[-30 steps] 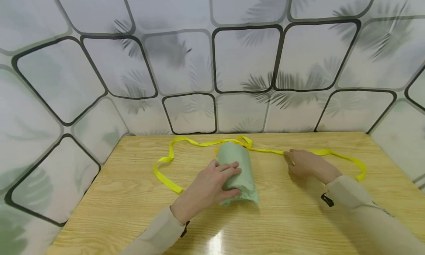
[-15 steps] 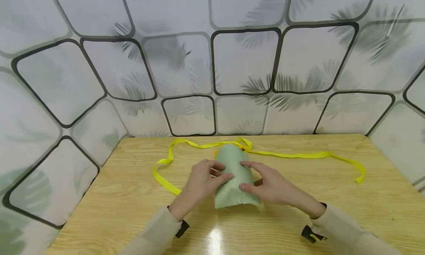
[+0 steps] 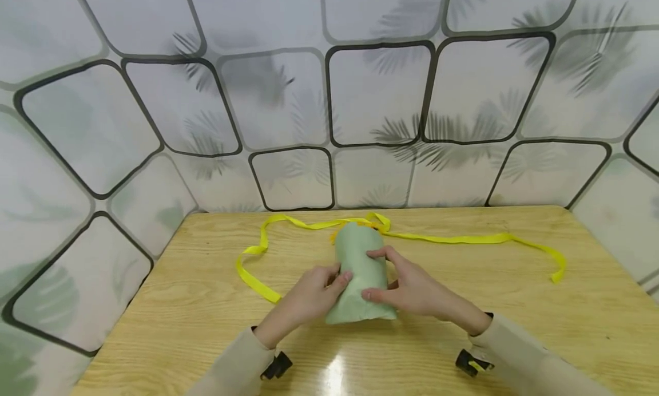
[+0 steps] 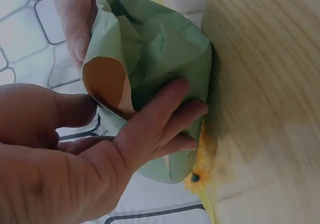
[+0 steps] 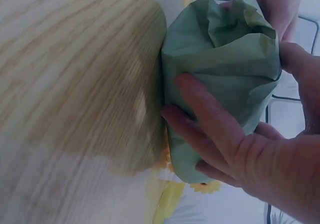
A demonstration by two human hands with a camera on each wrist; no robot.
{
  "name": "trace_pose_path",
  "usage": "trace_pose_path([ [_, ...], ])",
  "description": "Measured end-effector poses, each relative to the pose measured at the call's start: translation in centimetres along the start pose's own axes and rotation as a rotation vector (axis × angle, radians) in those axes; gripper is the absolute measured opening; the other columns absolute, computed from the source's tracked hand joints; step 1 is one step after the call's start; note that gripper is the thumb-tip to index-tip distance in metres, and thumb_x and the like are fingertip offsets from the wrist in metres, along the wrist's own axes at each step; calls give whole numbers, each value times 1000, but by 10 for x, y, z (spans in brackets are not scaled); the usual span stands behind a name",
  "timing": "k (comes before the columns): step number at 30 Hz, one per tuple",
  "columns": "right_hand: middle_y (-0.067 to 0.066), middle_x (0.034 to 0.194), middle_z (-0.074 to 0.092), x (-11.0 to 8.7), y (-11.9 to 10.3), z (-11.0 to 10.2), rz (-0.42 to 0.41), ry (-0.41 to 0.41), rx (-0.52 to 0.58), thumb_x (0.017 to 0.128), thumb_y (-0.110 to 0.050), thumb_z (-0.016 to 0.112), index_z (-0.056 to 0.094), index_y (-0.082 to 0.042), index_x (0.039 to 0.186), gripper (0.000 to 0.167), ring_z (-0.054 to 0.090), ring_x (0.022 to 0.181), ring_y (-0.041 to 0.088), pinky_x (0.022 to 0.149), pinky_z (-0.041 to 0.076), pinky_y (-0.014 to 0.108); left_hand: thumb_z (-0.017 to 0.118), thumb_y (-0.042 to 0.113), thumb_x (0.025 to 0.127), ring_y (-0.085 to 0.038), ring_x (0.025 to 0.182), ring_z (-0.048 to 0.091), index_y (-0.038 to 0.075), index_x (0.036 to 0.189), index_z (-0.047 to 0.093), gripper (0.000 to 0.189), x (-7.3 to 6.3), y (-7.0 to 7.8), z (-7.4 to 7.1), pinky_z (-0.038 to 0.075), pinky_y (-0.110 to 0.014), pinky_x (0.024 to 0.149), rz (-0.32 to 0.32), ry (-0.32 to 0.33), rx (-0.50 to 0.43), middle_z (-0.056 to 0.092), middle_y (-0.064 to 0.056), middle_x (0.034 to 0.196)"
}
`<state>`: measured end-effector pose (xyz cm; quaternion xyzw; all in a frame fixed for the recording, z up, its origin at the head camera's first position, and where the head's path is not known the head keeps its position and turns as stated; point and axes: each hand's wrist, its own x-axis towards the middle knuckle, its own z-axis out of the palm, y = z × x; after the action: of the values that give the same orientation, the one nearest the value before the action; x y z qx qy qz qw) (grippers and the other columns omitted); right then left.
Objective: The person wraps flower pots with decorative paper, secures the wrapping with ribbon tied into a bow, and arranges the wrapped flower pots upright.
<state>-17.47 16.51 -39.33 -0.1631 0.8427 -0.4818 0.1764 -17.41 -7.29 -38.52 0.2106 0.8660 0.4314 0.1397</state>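
A pale green paper-wrapped bundle (image 3: 358, 270) lies on the table, its flared, crumpled end toward me. Small yellow flowers (image 4: 198, 176) poke out at its far end. My left hand (image 3: 310, 296) grips the left side, thumb on top; in the left wrist view its fingers curl under a folded flap with an orange-brown inside (image 4: 107, 83). On the right side, my right hand (image 3: 414, 284) holds the paper between thumb and fingers. A yellow ribbon (image 3: 463, 239) runs out from the far end to both sides. What the paper wraps is mostly hidden.
The wooden table (image 3: 206, 339) ends at a patterned cloth wall (image 3: 378, 98), which also rises at left and right. The ribbon's left tail (image 3: 257, 281) curls toward my left forearm; its right tail (image 3: 557, 264) bends down near the table's right side.
My right hand has let go of the ribbon and come left to the bundle. My left hand has slid from its top to its left side. The near end of the paper has shifted slightly left.
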Motion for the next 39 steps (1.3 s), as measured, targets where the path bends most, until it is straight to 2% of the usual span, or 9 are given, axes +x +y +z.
trace_pose_path([
  [5, 30, 152, 44, -3, -1, 2, -28, 17, 11, 90, -39, 80, 42, -18, 145, 70, 75, 93, 20, 72, 60, 32, 50, 28, 110, -19, 102, 72, 0, 130, 65, 38, -5, 0, 0, 60, -28, 76, -4, -15, -90, 74, -15, 118],
  [10, 30, 146, 49, -14, -10, -3, -81, 82, -35, 88, -35, 82, 45, -18, 144, 69, 75, 92, 23, 66, 60, 28, 51, 29, 109, -28, 107, 74, -5, 146, 50, 51, -9, 12, 0, 62, -30, 76, 28, 11, -78, 70, -22, 127],
  [13, 29, 144, 51, -17, -17, -11, -128, 136, -80, 87, -33, 83, 45, -17, 145, 70, 75, 95, 29, 64, 60, 27, 50, 30, 109, -32, 107, 74, -7, 151, 41, 57, -5, 21, -1, 63, -32, 77, 68, 47, -60, 64, -26, 134],
  [18, 29, 141, 52, -6, -17, -29, -138, 203, -107, 88, -30, 82, 41, -21, 149, 74, 73, 102, 35, 65, 61, 30, 50, 29, 110, -34, 108, 73, -8, 152, 38, 58, 21, 28, -5, 63, -35, 79, 123, 90, -36, 62, -26, 137],
  [22, 27, 151, 42, 13, -7, -42, -120, 208, -46, 90, -29, 80, 36, -21, 152, 76, 72, 104, 39, 68, 62, 36, 51, 31, 109, -32, 108, 74, -3, 152, 43, 55, 48, 24, -9, 63, -34, 80, 98, 101, -11, 65, -22, 136],
  [26, 24, 161, 31, 35, 7, -49, -111, 212, -20, 92, -31, 78, 35, -18, 155, 77, 67, 115, 42, 78, 61, 40, 53, 38, 107, -27, 104, 75, -1, 149, 50, 57, 75, 11, -13, 62, -34, 82, 53, 113, 28, 66, -18, 136],
  [30, 22, 163, 29, 52, 20, -51, -92, 201, 6, 93, -32, 77, 35, -16, 154, 76, 52, 135, 45, 89, 59, 44, 57, 44, 104, -24, 100, 71, 4, 140, 57, 54, 96, -10, -16, 58, -38, 86, 2, 103, 12, 66, -15, 133],
  [36, 22, 167, 23, 65, 31, -52, -39, 172, 30, 94, -41, 74, 33, -19, 158, 79, 34, 149, 47, 107, 47, 60, 59, 52, 101, -25, 122, 59, 10, 136, 52, 56, 117, -35, -24, 49, -46, 105, -70, 19, -88, 56, -13, 141],
  [39, 21, 170, 16, 69, 34, -54, -9, 144, 40, 96, -46, 70, 28, -22, 160, 80, 16, 156, 47, 113, 39, 66, 58, 54, 101, -27, 120, 61, 10, 141, 46, 61, 123, -41, -27, 50, -46, 105, -86, -31, -136, 53, -14, 141],
])
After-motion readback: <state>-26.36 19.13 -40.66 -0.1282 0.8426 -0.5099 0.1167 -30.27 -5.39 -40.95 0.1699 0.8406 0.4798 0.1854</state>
